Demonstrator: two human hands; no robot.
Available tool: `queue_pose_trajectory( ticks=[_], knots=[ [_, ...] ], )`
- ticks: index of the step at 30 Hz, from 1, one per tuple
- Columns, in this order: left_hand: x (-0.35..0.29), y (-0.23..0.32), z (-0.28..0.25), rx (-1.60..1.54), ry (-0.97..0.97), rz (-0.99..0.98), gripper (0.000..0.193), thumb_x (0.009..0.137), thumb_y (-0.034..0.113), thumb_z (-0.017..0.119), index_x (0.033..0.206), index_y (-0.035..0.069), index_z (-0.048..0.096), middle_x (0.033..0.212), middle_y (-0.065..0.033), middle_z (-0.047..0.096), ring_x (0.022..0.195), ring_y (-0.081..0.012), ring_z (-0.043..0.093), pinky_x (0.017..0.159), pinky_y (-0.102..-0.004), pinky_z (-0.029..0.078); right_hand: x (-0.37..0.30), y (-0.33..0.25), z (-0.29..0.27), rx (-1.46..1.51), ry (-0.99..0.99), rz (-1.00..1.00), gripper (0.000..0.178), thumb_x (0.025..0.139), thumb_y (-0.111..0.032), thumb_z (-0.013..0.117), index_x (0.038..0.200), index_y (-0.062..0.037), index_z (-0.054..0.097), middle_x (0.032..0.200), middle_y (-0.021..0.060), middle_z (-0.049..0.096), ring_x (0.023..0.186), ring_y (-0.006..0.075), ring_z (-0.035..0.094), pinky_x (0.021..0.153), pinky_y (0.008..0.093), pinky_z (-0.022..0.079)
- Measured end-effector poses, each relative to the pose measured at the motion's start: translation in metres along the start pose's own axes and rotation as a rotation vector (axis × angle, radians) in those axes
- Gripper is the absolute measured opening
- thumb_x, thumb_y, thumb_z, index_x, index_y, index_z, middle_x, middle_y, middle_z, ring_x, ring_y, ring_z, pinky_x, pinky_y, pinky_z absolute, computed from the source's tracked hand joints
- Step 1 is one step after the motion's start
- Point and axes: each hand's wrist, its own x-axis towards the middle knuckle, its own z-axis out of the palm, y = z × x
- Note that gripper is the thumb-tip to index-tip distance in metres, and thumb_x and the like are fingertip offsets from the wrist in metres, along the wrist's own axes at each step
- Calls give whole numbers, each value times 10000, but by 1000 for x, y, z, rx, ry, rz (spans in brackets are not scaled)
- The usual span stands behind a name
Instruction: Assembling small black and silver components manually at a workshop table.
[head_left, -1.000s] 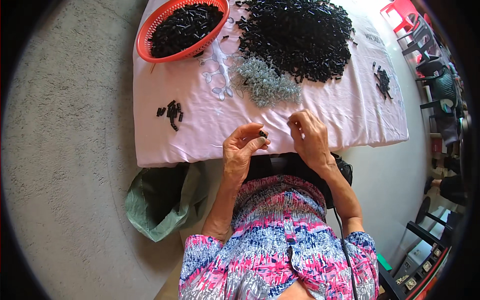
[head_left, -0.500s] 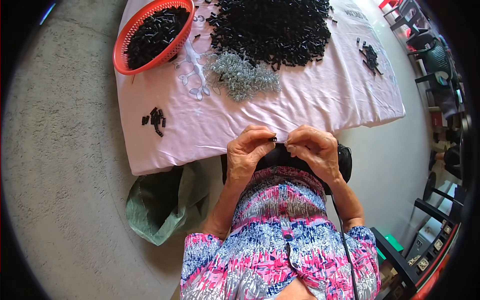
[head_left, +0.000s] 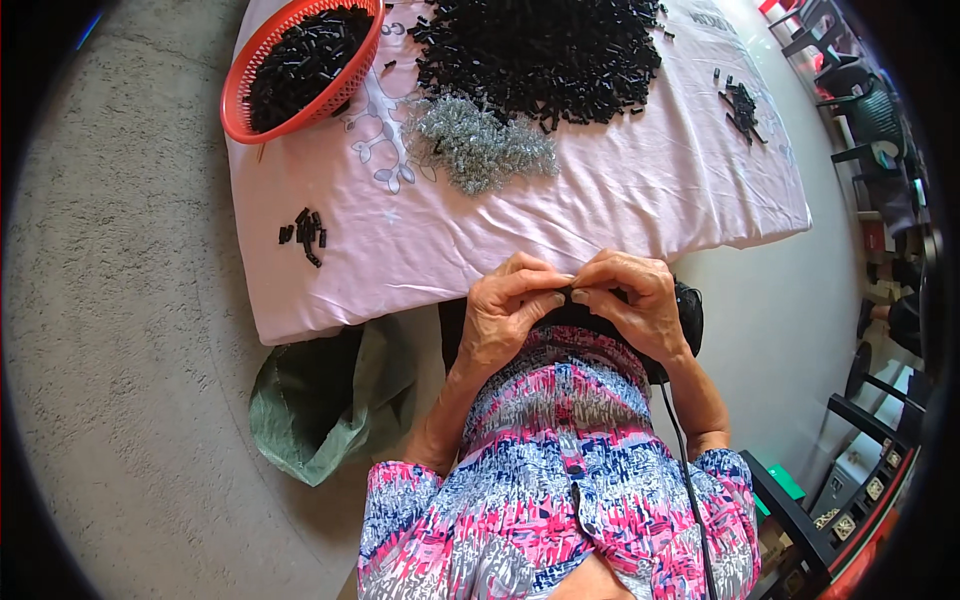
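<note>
Just beyond the near edge of the table, my left hand and my right hand meet fingertip to fingertip. My left thumb and forefinger pinch a small black plastic piece, now mostly covered by the fingers. The right fingers are pinched too, but what they hold is too small and hidden to name. Ahead of the hands lies a heap of small shiny silvery-clear pieces, against a large pile of short black tubular pieces.
A red plastic basket of black pieces stands at the far left. Small clusters of black pieces lie on the pink cloth at left and right. A green sack hangs open below the table's left corner. Chairs line the right side.
My left hand has moved right and its fingertips now meet those of my right hand. The black piece, earlier in plain sight, is largely covered. The view has shifted slightly.
</note>
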Motion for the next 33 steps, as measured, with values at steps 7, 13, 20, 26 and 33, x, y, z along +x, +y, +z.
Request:
queue_pose_trajectory(
  ticks=[7, 13, 20, 26, 33],
  knots=[
    [1, -7, -3, -175, -53, -16, 221, 811, -95, 688, 1013, -12, 717, 972, -73, 662, 908, -131, 624, 811, -238, 502, 10, -3, -4, 388, -108, 394, 114, 783, 44, 726, 861, 27, 644, 799, 46, 644, 644, 102, 603, 576, 235, 483],
    [1, -3, -10, -236, -56, 29, 179, 847, -83, 661, 1009, -18, 702, 988, -82, 660, 879, -138, 630, 796, -250, 511, 27, 1, 1, 662, -253, 632, 184, 810, -100, 756, 899, -1, 629, 774, 26, 631, 623, 83, 557, 569, 227, 451],
    [9, -29, -18, -770, 150, -26, 174, 953, 51, 613, 1110, -10, 657, 966, -102, 697, 849, -156, 664, 771, -278, 539, 117, 36, -14, -538, 231, -101, 116, 836, -69, 651, 911, -17, 723, 838, 125, 701, 681, 233, 674, 633, 334, 519],
    [10, -28, -18, -741, 131, -20, 185, 948, 49, 623, 1119, -13, 657, 964, -103, 702, 838, -159, 670, 771, -287, 545, 152, 42, -2, -1030, 285, 10, 134, 831, -190, 640, 776, -70, 658, 787, 109, 658, 776, 313, 668, 679, 443, 519],
    [10, -34, -22, -785, 128, -33, 190, 944, 46, 628, 1121, -18, 654, 963, -109, 705, 842, -165, 678, 779, -293, 551, 160, 39, 1, -1194, 216, 23, 146, 816, -169, 608, 758, -54, 677, 801, 136, 669, 779, 336, 680, 661, 468, 529]
  ],
)
